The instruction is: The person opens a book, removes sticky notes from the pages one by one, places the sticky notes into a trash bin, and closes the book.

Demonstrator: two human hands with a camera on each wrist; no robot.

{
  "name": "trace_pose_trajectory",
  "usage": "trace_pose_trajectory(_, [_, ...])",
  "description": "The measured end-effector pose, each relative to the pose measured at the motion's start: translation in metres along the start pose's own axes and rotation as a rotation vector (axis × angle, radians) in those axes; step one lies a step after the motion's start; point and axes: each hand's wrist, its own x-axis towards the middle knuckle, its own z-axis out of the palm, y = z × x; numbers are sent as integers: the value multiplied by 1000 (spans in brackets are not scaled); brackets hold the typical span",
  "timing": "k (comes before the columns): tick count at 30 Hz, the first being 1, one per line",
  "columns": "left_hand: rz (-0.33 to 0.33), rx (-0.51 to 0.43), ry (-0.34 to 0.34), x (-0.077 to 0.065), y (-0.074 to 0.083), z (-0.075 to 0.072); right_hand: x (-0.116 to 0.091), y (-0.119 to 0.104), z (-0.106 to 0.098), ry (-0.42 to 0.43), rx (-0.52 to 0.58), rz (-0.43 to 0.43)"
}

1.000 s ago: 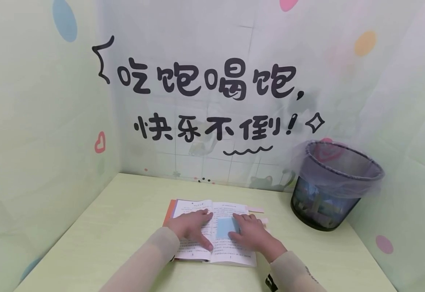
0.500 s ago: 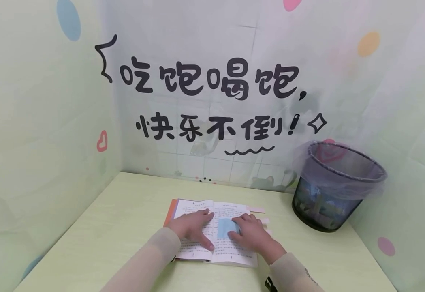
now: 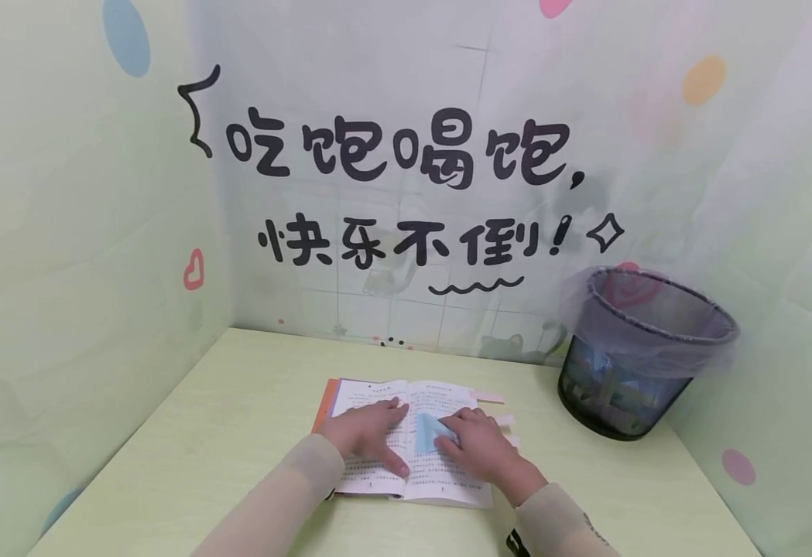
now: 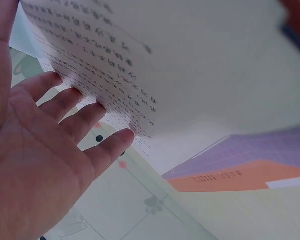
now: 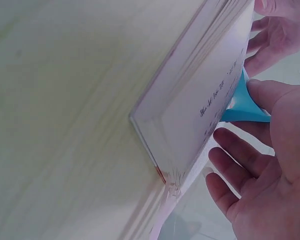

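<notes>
Open book [image 3: 440,481] on a pale surface [image 3: 252,433], head view. The book lies flat towards six o'clock, with orange and purple cover edges showing at its nine-o'clock side and pink tabs [image 3: 489,398] projecting at its three-o'clock side. The left hand [image 3: 365,430] rests on the nine-o'clock page, fingers straight and set wide, its thumb at the gutter; the left wrist view shows the fingertips against the printed page. The right hand [image 3: 481,446] lies over the three-o'clock page and pinches a blue note [image 3: 425,435] between thumb and forefinger, a narrow grip; the remaining fingers are loosely bent. The blue note lies just to the three-o'clock side of the gutter, its gripped side bent up from the page. Whether its nine-o'clock edge adheres to the paper cannot be told. Between two and three o'clock from the book, well apart, stands a dark waste bin [image 3: 611,391] with a translucent lilac liner [image 3: 663,352] over its rim. At twelve o'clock, a pale wall hanging [image 3: 364,85] bears black lettering. Both forearms wear light sleeves [image 3: 276,499].
</notes>
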Motion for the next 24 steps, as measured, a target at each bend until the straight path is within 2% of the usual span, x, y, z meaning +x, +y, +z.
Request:
trace_pose_trajectory(8, [10, -14, -4, -2, 2, -3, -2, -4, -4, 4, 9, -69])
trace_pose_trajectory(16, [8, 3, -1, 1, -1, 0, -1, -3, -15, -23, 83, -136])
trace_pose_trajectory(20, [7, -9, -3, 0, 0, -1, -4, 1, -30, -14, 92, -102])
trace_pose_trajectory(24, [4, -19, -6, 0, 0, -2, -6, 12, -52, 63, 87, -30])
